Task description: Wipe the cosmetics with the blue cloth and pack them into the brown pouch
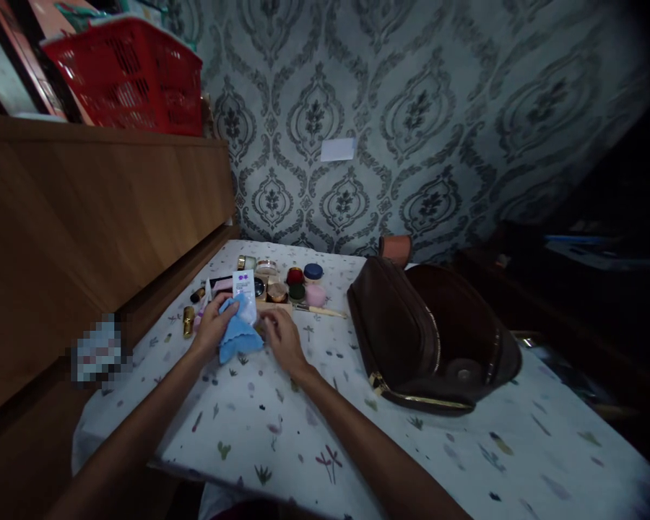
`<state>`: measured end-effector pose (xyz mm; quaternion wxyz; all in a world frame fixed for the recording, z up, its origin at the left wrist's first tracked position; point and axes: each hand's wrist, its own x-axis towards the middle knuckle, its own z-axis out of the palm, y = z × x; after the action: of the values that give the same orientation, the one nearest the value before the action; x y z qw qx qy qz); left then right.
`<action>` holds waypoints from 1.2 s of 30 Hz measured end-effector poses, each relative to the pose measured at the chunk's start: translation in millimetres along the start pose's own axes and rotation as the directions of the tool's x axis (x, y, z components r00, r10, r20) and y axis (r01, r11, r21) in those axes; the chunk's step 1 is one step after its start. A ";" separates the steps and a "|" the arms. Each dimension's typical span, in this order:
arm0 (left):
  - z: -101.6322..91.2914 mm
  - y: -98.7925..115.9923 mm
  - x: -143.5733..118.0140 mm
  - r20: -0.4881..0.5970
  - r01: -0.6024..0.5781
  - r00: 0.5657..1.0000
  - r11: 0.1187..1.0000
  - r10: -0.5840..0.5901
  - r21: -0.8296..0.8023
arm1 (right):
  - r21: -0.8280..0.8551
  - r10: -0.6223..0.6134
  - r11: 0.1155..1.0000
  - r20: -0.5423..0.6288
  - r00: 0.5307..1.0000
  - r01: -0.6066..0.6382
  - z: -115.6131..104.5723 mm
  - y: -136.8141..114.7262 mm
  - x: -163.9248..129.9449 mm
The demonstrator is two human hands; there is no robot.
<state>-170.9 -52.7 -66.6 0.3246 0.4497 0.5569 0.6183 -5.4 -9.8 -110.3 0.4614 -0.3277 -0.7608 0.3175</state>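
The left hand (214,323) grips a scalloped light-blue cloth (238,334) together with a small white packet with purple print (245,292), fingers curled over both; the right hand (282,338) lies just beside the cloth's right edge, fingers bent low on the flower-printed white cover of the bench (282,433), and whether it pinches anything I cannot tell; behind the hands cluster small round cosmetic jars (297,283); to the right an open dark-brown leather pouch with a gold zip (427,339) rests; a red plastic basket (127,72) sits atop the wooden cabinet (87,217).

Crumpled blue cloth (238,336), white sachet (245,292) upright just behind, on the floral tablecloth (412,462)
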 end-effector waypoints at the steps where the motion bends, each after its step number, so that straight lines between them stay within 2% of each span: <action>1: 5.3 -0.5 -2.9 0.009 -0.002 1.000 1.000 0.002 0.000 | 0.043 0.020 0.999 -0.020 1.000 -0.020 -3.8 -2.3 -3.7; 3: 18.3 -1.1 -9.3 0.048 -0.008 0.999 1.000 0.008 0.001 | 0.211 0.090 0.973 0.022 0.996 -0.093 -11.5 -7.1 -11.6; 5: 31.6 -0.8 -16.5 0.109 -0.016 0.994 1.000 0.016 0.000 | 0.432 0.170 0.878 0.124 0.978 -0.208 -20.4 -10.8 -19.9; 7: 41.1 0.6 -24.2 0.167 -0.092 0.983 0.991 0.075 0.096 | 0.569 0.242 0.761 0.197 0.950 -0.312 -33.3 -11.6 -28.6; 8: 43.7 1.4 -28.0 0.189 -0.162 0.974 0.969 0.126 0.188 | 0.576 0.273 0.739 0.220 0.936 -0.351 -41.6 -10.8 -33.0; 9: 45.0 2.0 -31.7 0.215 -0.245 0.959 0.924 0.187 0.293 | 0.551 0.303 0.736 0.250 0.920 -0.392 -51.0 -9.3 -37.6; 11: 44.4 1.6 -39.1 0.293 -0.407 0.909 0.779 0.296 0.477 | 0.423 0.356 0.763 0.355 0.864 -0.489 -70.9 -5.0 -46.7; 12: 43.3 0.5 -42.9 0.343 -0.465 0.882 0.709 0.323 0.530 | 0.331 0.390 0.790 0.379 0.839 -0.516 -80.4 -2.7 -51.1; 13: 42.0 -1.4 -47.1 0.402 -0.516 0.854 0.645 0.331 0.564 | 0.238 0.421 0.822 0.356 0.834 -0.517 -88.9 -0.8 -55.3; 15: 39.3 -6.8 -56.7 0.533 -0.609 0.787 0.522 0.309 0.597 | 0.052 0.423 0.893 0.242 0.873 -0.447 -102.0 1.3 -62.8; 17: 36.2 -13.3 -67.6 0.635 -0.692 0.717 0.400 0.287 0.601 | -0.105 0.334 0.941 0.139 0.932 -0.322 -110.0 1.0 -68.2; 19: 31.9 -19.6 -77.9 0.698 -0.750 0.660 0.291 0.279 0.594 | -0.215 0.265 0.948 0.125 0.956 -0.235 -114.6 -0.4 -71.1; 21: 26.1 -24.6 -85.2 0.724 -0.772 0.635 0.221 0.269 0.596 | -0.286 0.271 0.932 0.135 0.953 -0.224 -117.0 -1.8 -71.9; 23: 20.5 -27.0 -88.1 0.737 -0.783 0.622 0.210 0.264 0.585 | -0.345 0.298 0.909 0.148 0.943 -0.233 -118.1 -2.8 -71.3; 27: 22.6 -22.1 -84.0 0.740 -0.810 0.582 0.319 0.338 0.491 | -0.425 0.327 0.875 0.162 0.931 -0.233 -116.3 -2.5 -70.3; 30: 41.8 -14.6 -77.6 0.716 -0.818 0.568 0.368 0.405 0.441 | -0.440 0.306 0.874 0.171 0.937 -0.205 -113.1 0.7 -71.4; 33: 66.3 -12.4 -70.5 0.722 -0.835 0.545 0.345 0.426 0.427 | -0.465 0.272 0.868 0.157 0.949 -0.172 -110.8 6.2 -73.0; 36: 82.3 -18.1 -62.3 0.748 -0.844 0.534 0.307 0.393 0.441 | -0.501 0.270 0.848 0.124 0.955 -0.174 -110.6 11.3 -73.9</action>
<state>-73.2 -73.2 -98.4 -0.0479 0.8706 0.4226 0.2473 124.1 -41.8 -114.5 0.2502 -0.4870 -0.8130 0.1980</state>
